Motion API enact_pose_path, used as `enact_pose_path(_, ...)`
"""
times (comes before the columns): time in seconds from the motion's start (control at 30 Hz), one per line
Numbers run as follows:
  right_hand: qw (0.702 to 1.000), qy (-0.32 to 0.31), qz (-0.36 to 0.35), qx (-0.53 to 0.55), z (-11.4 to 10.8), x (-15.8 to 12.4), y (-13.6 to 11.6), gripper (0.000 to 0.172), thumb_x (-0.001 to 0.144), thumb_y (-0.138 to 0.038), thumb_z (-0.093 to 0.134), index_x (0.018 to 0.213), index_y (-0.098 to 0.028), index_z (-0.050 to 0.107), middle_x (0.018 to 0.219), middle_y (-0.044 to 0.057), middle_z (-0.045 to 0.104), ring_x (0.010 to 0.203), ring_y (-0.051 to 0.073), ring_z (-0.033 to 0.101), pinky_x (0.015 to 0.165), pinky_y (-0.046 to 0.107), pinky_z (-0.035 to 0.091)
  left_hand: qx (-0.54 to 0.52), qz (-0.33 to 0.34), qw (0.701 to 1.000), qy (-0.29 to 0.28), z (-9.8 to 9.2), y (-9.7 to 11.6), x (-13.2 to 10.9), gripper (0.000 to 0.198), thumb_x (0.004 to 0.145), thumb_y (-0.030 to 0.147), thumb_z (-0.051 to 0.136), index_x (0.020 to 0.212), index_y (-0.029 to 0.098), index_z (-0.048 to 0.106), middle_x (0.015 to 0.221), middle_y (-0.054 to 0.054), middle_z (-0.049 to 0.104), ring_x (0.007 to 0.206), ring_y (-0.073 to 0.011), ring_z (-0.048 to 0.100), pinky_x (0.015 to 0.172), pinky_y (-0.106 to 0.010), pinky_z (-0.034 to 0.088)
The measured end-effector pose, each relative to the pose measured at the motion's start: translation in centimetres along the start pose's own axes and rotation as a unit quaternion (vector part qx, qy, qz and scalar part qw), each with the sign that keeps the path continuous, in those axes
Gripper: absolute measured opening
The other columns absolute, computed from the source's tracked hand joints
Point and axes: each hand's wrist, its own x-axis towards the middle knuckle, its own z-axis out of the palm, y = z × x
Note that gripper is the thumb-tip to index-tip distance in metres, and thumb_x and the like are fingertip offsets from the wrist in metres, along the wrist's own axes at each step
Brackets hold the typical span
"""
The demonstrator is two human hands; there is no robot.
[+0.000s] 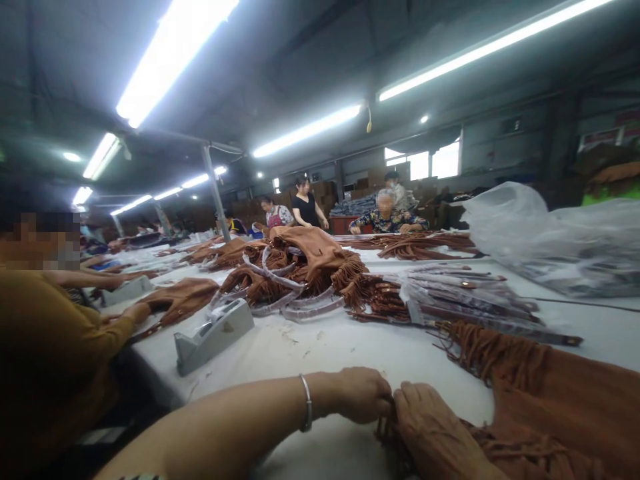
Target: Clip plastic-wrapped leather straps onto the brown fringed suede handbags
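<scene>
A brown suede fringed bag [560, 400] lies on the white table [325, 347] in front of me, at the lower right. My left hand [363, 395], a silver bangle on its wrist, is closed in a pinch on the fringe at the bag's left edge. My right hand [433, 427] lies right beside it, fingers curled down over the same fringe. The fingertips of both hands are partly hidden in the tassels.
A grey tape dispenser [213, 335] stands mid-table. Behind it a heap of brown fringed bags [310, 267] and plastic-wrapped straps [470, 300]. Clear plastic bags [550, 233] at right. A person in a mustard top [50, 353] works at my left; several other workers sit farther back.
</scene>
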Motion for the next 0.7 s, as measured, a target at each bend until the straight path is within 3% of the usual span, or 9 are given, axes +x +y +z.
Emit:
enact_pose_path(0.17, 1.000, -0.003, 0.013, -0.013, -0.8, 0.4, -0.3, 0.024, 0.064, 0.004, 0.040, 0.075, -0.017, 0.044, 0.067, 0.004, 0.050, 0.060, 0.020, 0.047, 0.061, 0.033, 0.034, -0.136, 0.008, 0.991, 0.014, 1.3, -0.9, 0.6, 0.025, 0.075, 0.023, 0.050, 0.089, 0.012, 0.067, 0.061, 0.002, 0.050, 0.056, -0.0086, 0.039, 0.054, -0.019, 0.037)
enact_pose_path(0.37, 0.998, -0.045, 0.040, -0.006, -0.9, 0.3, -0.3, 0.020, 0.064, 0.000, 0.049, 0.075, -0.017, 0.049, 0.069, 0.004, 0.052, 0.063, 0.020, 0.047, 0.064, 0.033, 0.033, -0.056, 0.018, 0.987, 0.147, 3.3, -0.7, 0.7, 0.023, 0.075, 0.026, 0.046, 0.081, 0.016, 0.065, 0.073, -0.003, 0.062, 0.066, -0.0133, 0.050, 0.065, -0.022, 0.042)
enact_pose_path(0.5, 0.988, -0.096, 0.104, 0.055, -1.2, 0.3, -0.3, 0.014, 0.068, -0.015, 0.059, 0.082, -0.017, 0.054, 0.078, 0.004, 0.055, 0.070, 0.022, 0.049, 0.065, 0.034, 0.035, -0.061, -0.006, 0.983, 0.171, 4.4, -0.6, 1.0, 0.025, 0.079, 0.027, 0.041, 0.087, 0.018, 0.063, 0.082, -0.003, 0.064, 0.074, -0.0146, 0.054, 0.071, -0.023, 0.044)
enact_pose_path(0.7, 0.971, -0.143, 0.178, 0.077, -2.1, 0.8, -0.1, 0.007, 0.073, -0.015, 0.056, 0.079, -0.017, 0.056, 0.078, 0.005, 0.054, 0.072, 0.021, 0.050, 0.064, 0.032, 0.036, -0.040, -0.002, 0.978, 0.205, 3.9, -0.4, 1.5, 0.028, 0.082, 0.032, 0.039, 0.091, 0.020, 0.062, 0.086, -0.003, 0.066, 0.077, -0.0148, 0.056, 0.073, -0.024, 0.043)
